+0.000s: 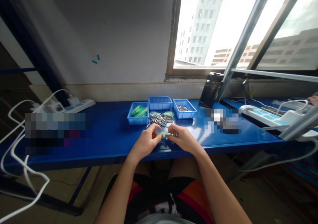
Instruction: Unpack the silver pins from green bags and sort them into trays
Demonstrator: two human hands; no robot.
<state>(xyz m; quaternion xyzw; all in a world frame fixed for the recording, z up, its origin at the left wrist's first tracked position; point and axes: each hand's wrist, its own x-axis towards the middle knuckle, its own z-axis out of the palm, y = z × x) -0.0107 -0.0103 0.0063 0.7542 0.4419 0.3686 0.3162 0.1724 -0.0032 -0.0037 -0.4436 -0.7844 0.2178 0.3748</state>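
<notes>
Head view: left hand (146,141) and right hand (182,138) both pinch green piece (164,133).

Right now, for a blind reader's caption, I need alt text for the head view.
The left hand and right hand pinch a small green piece between them over a blue table. Behind it lie a pile of metal pins and three blue trays.

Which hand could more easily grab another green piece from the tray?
Probably the left hand: the blue tray of green pieces sits just ahead on its side. The right hand must cross the pile of metal pins. Both pinch a small green piece.
</notes>
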